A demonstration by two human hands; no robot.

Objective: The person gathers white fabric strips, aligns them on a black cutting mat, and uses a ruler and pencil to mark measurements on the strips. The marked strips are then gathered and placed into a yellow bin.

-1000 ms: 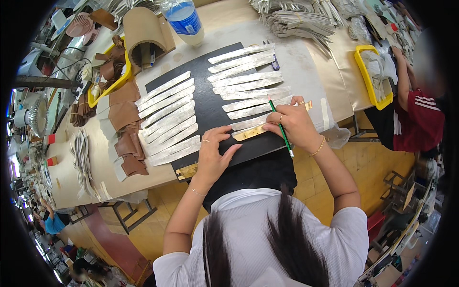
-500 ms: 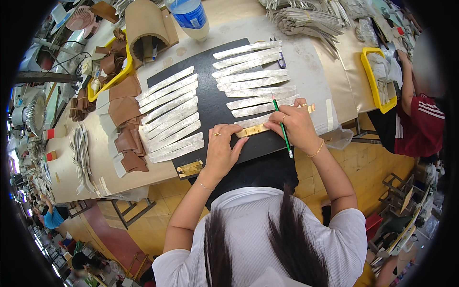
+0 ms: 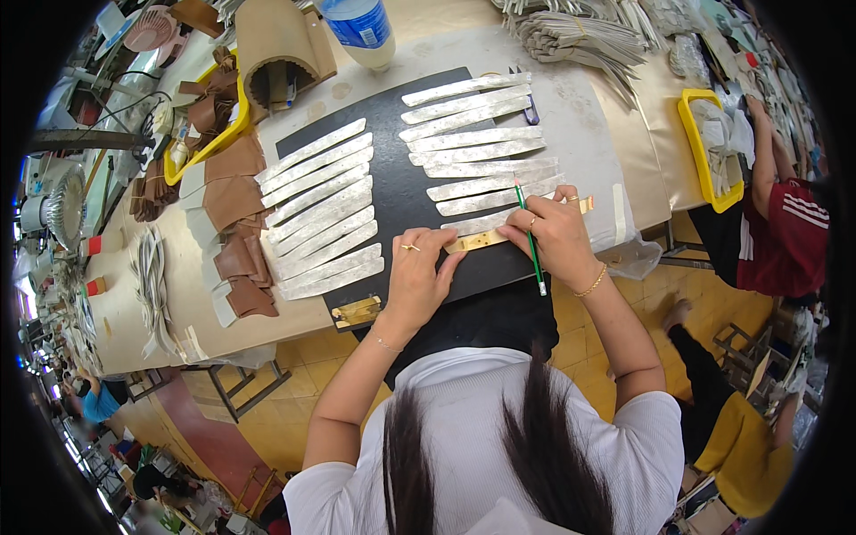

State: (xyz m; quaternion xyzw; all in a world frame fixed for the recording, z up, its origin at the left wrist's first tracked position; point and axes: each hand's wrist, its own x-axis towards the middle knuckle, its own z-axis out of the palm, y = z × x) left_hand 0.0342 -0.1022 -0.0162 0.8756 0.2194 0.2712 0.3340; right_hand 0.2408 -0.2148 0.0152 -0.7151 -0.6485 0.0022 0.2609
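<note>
From my distant seat on the head view, I judged the step in hand to be lining up and steadying the yellow strip (image 3: 480,241), which lay near the front edge of the black board (image 3: 392,169) on the worktop (image 3: 637,165), just beside the nearest pale strip (image 3: 486,221). The left hand (image 3: 419,272) had its grip around the yellow strip's left end, fingers at the far edge and thumb at the near one. The right hand (image 3: 553,236) pinched a green pencil (image 3: 534,250) among its fingers, point away from the body, while its thumb side pressed on the yellow strip; I could not tell whether the point touched anything. To my mind, any next move called for firm, even pressure, so that the two strips did not slip apart, and free fingers to turn the pencil. As for writing, the bottle (image 3: 379,55) bore a blue label (image 3: 364,32) whose pale print I could not make out, and the yellow strip's dark specks could have been marks or holes.
</note>
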